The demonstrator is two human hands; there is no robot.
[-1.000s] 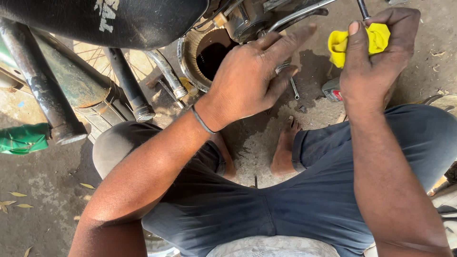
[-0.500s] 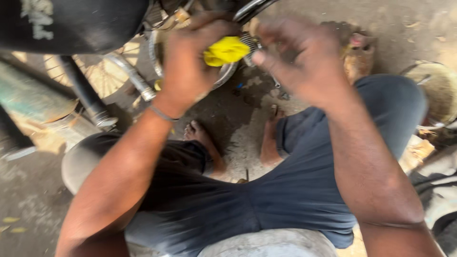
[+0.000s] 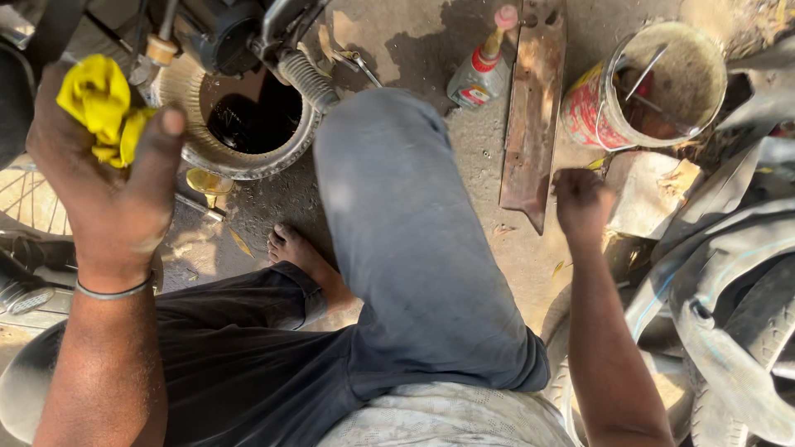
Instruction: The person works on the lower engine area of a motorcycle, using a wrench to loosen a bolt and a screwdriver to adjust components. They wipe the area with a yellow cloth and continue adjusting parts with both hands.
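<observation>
My left hand (image 3: 112,186) is raised at the upper left and grips a crumpled yellow cloth (image 3: 98,108). It hovers beside a round metal pan (image 3: 195,153) that holds dark oil and sits under the motorcycle engine (image 3: 219,37). Over on the right, my right hand (image 3: 582,203) has its fingers curled in, with nothing visible in it. That hand is just below a rusty metal plate (image 3: 530,116) and near a red-and-white bucket (image 3: 596,108) with metal rods standing in it. My bent knee lies between the two hands.
A small oil bottle (image 3: 476,74) with a red cap stands behind the knee. A ribbed hose (image 3: 308,79) hangs over the pan, and a yellow funnel (image 3: 207,180) lies in front of it. Old tyres and tubes (image 3: 729,281) are piled at the right. A spoked wheel (image 3: 29,203) is at the left.
The yellow cloth went from my right hand to my left. My right hand has left the engine and swung right, towards the bucket. The view has turned right.
</observation>
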